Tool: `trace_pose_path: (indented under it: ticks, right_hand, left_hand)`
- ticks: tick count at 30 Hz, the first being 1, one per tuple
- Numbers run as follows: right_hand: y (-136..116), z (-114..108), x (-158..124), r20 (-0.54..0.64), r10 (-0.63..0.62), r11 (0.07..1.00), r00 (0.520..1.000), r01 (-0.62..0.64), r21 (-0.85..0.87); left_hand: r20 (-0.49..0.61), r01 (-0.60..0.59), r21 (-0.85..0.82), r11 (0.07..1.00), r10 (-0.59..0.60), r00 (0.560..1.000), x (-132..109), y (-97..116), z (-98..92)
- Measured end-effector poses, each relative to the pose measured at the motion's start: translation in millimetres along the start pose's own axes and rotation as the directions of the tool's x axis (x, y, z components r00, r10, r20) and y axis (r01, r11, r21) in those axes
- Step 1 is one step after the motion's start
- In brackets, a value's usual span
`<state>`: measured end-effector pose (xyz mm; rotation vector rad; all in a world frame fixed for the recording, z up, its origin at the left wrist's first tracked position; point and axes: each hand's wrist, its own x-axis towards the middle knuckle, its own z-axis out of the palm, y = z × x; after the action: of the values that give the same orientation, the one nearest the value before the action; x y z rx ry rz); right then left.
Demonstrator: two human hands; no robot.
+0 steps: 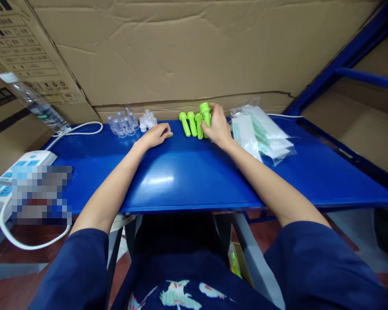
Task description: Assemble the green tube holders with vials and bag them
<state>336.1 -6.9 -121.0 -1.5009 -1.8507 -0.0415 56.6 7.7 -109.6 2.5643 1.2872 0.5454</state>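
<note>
My right hand [217,124] is closed around a bright green plastic piece [205,111], which stands up from my fingers at the back of the blue table [194,176]. Three more green pieces [191,124] lie side by side just left of it. My left hand [157,135] rests on the table surface with its fingers curled under, and I see nothing in it. Behind that hand stand several clear small vials [123,122] and a cluster of white caps [148,120].
A pile of sealed clear packets [261,131] lies right of my right hand. A white power strip [6,181] with cable sits at the left edge, and a plastic water bottle [35,103] leans there. Cardboard [187,51] walls the back. A blue rack frame [349,69] rises on the right.
</note>
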Motion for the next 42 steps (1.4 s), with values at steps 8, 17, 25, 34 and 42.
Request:
trace_pose_path:
  ticks: [8,17,25,34,42]
  right_hand:
    - [-15.4,-1.2,-6.9,0.205,-0.241,0.970,0.949,0.236,0.049]
    - [-47.3,-1.2,-23.8,0.299,-0.427,0.902,0.853,0.424,0.079]
    - [-50.8,3.9,-27.8,0.299,-0.402,0.915,0.866,0.372,0.155]
    - [-45.8,10.3,-27.9,0.323,-0.332,0.939,0.886,0.280,0.198]
    - [-39.5,20.0,-24.7,0.261,-0.269,0.949,0.927,0.209,0.236]
  left_hand:
    - [-0.160,0.110,-0.364,0.925,-0.178,0.971,4.5,11.7,7.8]
    - [-0.159,0.183,-0.474,0.861,-0.288,0.944,11.2,9.6,21.0]
    - [-0.195,0.123,-0.460,0.879,-0.235,0.952,9.0,16.8,19.6]
    - [-0.334,0.066,-0.323,0.944,-0.179,0.925,3.3,30.5,17.3]
    - [-0.333,-0.061,-0.370,0.927,-0.071,0.940,5.5,26.4,23.8]
